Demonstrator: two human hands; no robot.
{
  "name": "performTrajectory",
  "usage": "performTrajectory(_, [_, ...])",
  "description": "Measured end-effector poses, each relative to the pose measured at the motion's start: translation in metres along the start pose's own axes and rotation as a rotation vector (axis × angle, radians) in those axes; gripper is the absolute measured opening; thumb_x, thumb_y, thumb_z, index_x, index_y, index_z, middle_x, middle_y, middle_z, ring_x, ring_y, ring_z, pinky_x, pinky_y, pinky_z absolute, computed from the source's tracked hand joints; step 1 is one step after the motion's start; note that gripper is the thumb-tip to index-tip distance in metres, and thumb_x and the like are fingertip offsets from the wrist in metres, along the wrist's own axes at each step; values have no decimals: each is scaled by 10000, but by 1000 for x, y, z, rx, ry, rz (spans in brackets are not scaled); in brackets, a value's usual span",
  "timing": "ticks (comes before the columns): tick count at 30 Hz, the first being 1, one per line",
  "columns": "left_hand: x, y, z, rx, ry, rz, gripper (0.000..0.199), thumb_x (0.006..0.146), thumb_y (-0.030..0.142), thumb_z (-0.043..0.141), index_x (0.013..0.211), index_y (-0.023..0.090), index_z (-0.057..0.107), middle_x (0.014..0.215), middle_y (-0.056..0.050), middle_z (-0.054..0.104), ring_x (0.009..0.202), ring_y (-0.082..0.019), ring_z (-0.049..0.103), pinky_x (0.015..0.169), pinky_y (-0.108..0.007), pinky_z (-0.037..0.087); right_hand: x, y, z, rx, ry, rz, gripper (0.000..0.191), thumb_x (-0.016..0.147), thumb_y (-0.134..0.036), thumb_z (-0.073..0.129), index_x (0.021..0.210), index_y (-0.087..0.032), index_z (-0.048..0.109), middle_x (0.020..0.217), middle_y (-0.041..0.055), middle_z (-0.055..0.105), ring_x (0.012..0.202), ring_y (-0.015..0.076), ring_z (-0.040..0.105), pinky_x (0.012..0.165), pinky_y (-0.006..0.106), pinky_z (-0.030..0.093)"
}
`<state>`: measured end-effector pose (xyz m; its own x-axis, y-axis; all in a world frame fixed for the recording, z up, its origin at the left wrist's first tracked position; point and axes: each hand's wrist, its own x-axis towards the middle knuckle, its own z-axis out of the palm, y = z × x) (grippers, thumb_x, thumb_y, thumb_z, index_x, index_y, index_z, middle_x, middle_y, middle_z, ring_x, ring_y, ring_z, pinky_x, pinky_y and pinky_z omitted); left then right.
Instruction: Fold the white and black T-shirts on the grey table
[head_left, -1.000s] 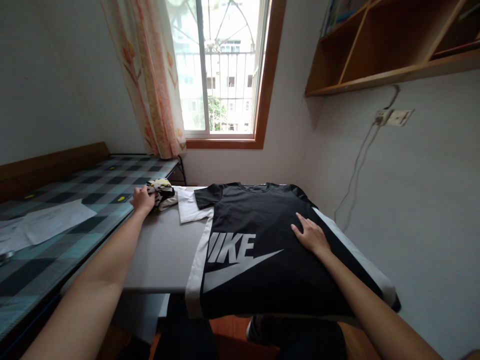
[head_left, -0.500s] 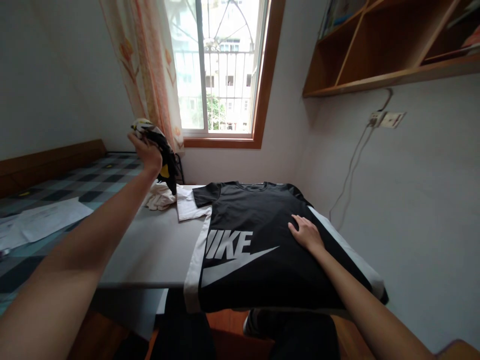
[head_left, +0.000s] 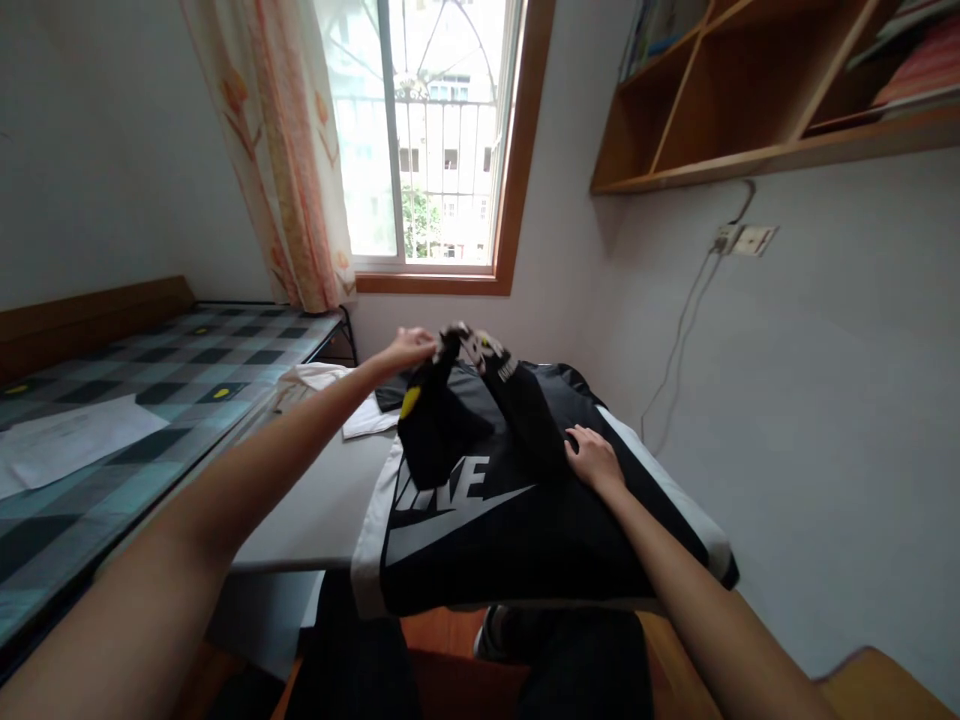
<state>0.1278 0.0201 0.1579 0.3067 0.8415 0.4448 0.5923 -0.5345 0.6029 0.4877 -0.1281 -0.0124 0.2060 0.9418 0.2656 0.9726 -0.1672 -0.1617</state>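
Observation:
A black Nike T-shirt [head_left: 480, 550] with white side panels lies spread out, front up, with its lower end hanging over the table's near edge. My left hand [head_left: 414, 346] is closed on a black cloth item [head_left: 525, 405] with a yellow patch and a pale patterned part. That cloth hangs in two flaps over the shirt and hides part of its chest and lettering; its exact kind I cannot make out. Flat on the right part of the shirt rests my right hand [head_left: 595, 458], fingers extended, close to the cloth's right flap.
Crumpled pale cloth [head_left: 307, 380] lies at the back left of the grey table [head_left: 315, 510]. Left of it is a bed with a checked cover [head_left: 247, 340] and papers [head_left: 82, 440]. A wooden shelf [head_left: 720, 90] and a socket with cables [head_left: 739, 240] are on the right wall.
My left hand has swung right and down, bringing the black cloth from beside the curtain to above the shirt. My right hand stays on the shirt. The view has shifted slightly.

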Motion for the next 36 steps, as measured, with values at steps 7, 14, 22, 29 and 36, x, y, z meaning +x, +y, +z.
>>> performTrajectory(7, [-84, 1, 73, 374, -181, 182, 350, 907, 444, 511, 1187, 264, 615, 1288, -109, 463, 1191, -312, 481, 1005, -513, 342, -3, 5, -3, -32, -4, -59, 459, 886, -89, 401, 1314, -116, 563, 1417, 141, 520, 1320, 251, 455, 1091, 359, 351])
performTrajectory(14, [-118, -1, 90, 476, -356, 385, 373, 841, 483, 614, 1117, 236, 665, 1250, -99, 524, 1141, -299, 492, 1009, -456, 339, -6, -3, -11, -21, 16, -55, 441, 914, -143, 390, 1325, -129, 551, 1351, 135, 579, 1249, 252, 519, 1026, 355, 404])
performTrajectory(22, [-140, -16, 104, 463, -277, 426, 291, 921, 400, 529, 1097, 220, 675, 1204, -99, 575, 1155, -275, 488, 1036, -445, 311, -10, -5, -17, 25, 37, -56, 418, 926, -194, 405, 1309, -152, 567, 1319, 140, 600, 1193, 256, 554, 988, 349, 412])
performTrajectory(29, [-142, -13, 115, 276, -156, 376, 145, 918, 261, 538, 908, 197, 667, 1175, -83, 574, 1113, -251, 512, 991, -428, 356, -10, -8, -19, 27, 23, -26, 391, 916, -182, 407, 1259, -134, 589, 1312, 158, 599, 1204, 262, 547, 981, 353, 412])
performTrajectory(36, [-123, -9, 89, -257, 58, 137, 129, 937, 286, 472, 911, 199, 563, 848, -15, 624, 811, -160, 595, 774, -285, 453, -4, 1, -16, 336, 50, 25, 355, 863, -214, 441, 1148, -163, 645, 1138, 145, 689, 1164, 295, 581, 978, 401, 427])
